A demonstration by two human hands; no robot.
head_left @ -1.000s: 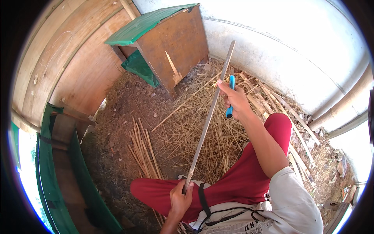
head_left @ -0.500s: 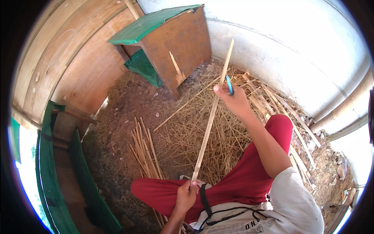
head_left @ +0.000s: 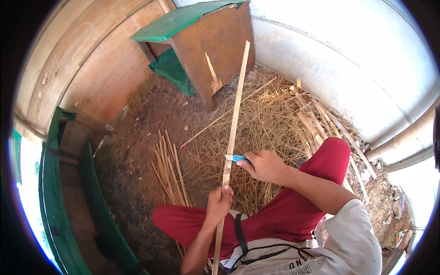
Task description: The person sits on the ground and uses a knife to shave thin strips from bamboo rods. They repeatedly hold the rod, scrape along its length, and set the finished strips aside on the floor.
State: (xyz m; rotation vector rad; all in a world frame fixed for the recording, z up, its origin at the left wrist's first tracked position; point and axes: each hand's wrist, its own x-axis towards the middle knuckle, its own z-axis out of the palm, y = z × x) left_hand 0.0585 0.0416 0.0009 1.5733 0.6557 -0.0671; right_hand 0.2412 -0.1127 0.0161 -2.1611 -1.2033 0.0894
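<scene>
A long, pale strip of split bamboo (head_left: pixel 236 107) stands slantwise in front of me, its far tip near the brown cabinet and its lower end passing below my lap. My left hand (head_left: pixel 219 205) is closed round it low down, thumb on top. My right hand (head_left: pixel 266 165) grips a blue utility knife (head_left: pixel 240 159), whose blade lies against the strip a little above my left hand. The lower part of the knife handle is hidden in my fingers.
Thin shavings (head_left: pixel 256 123) lie heaped beyond my crossed legs. A bundle of narrow sticks (head_left: pixel 170 169) rests at left, and wider slats (head_left: pixel 316 120) lie at right. A brown cabinet with green covering (head_left: pixel 213 46) stands ahead. Green-edged wooden boxing (head_left: pixel 68 201) lines the left.
My right hand has come down from the strip's upper part and brought the knife blade against it. The strip has slid lower through my left hand and leans less to the right.
</scene>
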